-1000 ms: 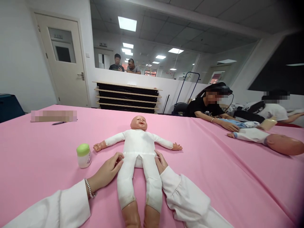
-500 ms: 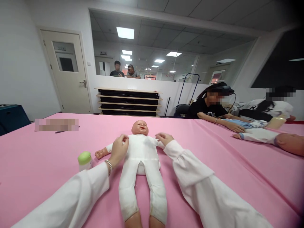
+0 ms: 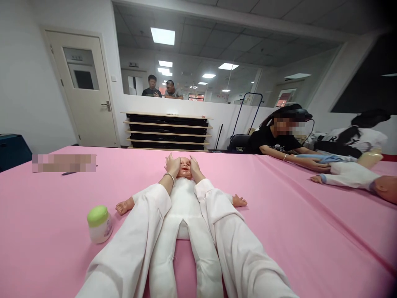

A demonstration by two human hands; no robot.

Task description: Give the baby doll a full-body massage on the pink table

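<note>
A baby doll point(image 3: 182, 203) in a white suit lies on its back on the pink table point(image 3: 46, 215), arms spread, head away from me. My left hand point(image 3: 173, 165) lies against the left side of the doll's head. My right hand point(image 3: 195, 167) rests on the right side of the head. Both hands cup the face, fingers pointing up along it. My white sleeves cover much of the doll's chest. A small white jar with a green lid point(image 3: 99, 224) stands left of the doll, apart from both hands.
Two other people point(image 3: 276, 138) lean over a second doll point(image 3: 353, 178) at the table's right end. A pen point(image 3: 70, 173) lies at the far left. A stack of black trays point(image 3: 167, 130), a door and two people behind a glass partition are beyond the table.
Both hands moved up the doll, from its hips a second ago, past the shoulders, to either side of its head now.
</note>
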